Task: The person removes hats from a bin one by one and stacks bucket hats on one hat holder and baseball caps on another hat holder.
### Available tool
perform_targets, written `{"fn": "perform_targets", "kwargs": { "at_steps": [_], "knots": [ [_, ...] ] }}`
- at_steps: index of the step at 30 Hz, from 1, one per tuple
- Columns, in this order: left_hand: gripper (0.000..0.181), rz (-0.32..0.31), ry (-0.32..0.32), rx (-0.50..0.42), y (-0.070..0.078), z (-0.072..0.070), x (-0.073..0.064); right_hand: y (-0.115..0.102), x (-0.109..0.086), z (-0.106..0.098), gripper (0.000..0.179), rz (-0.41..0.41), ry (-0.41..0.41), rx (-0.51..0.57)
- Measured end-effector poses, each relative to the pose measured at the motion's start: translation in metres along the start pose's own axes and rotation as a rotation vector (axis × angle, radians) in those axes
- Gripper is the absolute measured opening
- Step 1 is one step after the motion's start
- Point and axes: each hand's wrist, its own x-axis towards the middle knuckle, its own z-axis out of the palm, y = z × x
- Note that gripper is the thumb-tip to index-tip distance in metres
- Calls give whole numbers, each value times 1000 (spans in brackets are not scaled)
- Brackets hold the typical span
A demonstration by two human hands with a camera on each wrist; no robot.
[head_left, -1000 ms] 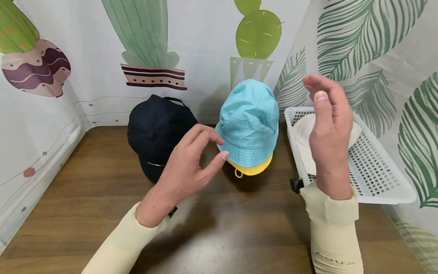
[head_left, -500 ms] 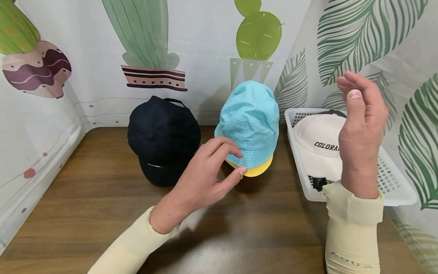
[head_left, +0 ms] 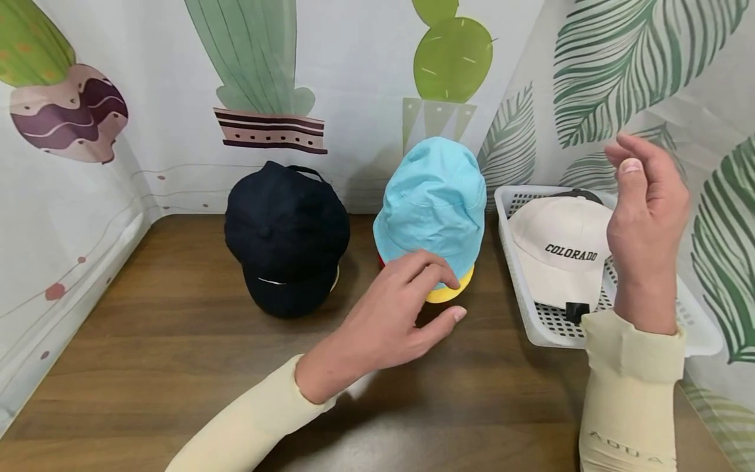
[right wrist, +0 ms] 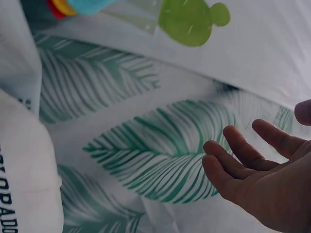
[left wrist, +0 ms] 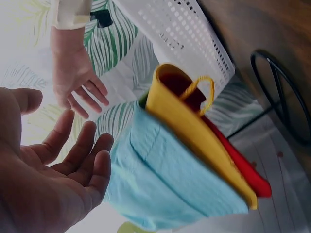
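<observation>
A light blue bucket hat (head_left: 436, 203) sits on top of a yellow hat (head_left: 449, 293) and a red one (left wrist: 243, 170), stacked together. My left hand (head_left: 404, 314) hovers in front of the stack's lower brim, fingers loosely bent and thumb apart, gripping nothing. In the left wrist view its fingertips overlap the blue hat's edge; contact cannot be told. My right hand (head_left: 651, 229) is raised over the basket's right side, palm facing left, holding nothing. Below and left of it, a white cap lettered COLORADO (head_left: 560, 239) lies in the white plastic basket (head_left: 519, 288).
A dark navy cap (head_left: 286, 229) stands at left on the wooden table (head_left: 147, 347); a pale edge shows under it. Black wire stand loops (left wrist: 284, 97) show beneath the hat stack. A printed curtain (head_left: 360, 72) hangs behind the table.
My left hand has moved right, from beside the navy cap to the front of the bucket hats. My right hand has shifted right, uncovering the white cap in the basket.
</observation>
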Motion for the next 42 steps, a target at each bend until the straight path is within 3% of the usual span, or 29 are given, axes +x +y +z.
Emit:
{"fn": "perform_targets", "kwargs": {
  "at_steps": [9,20,30,35,42],
  "knots": [
    [22,26,-37,-6,10,26,13,23,11,-14,31,70,-23,-174],
    [27,81,-117,36,23,72,28,35,15,-23,40,259,-123,-323],
    [34,38,-210,153,30,111,36,46,14,-20,52,317,-231,-428],
    [29,56,-221,195,28,126,35,49,14,-20,54,317,-257,-435],
    [18,90,-196,263,25,136,35,54,15,-20,59,372,-299,-457]
  ]
}}
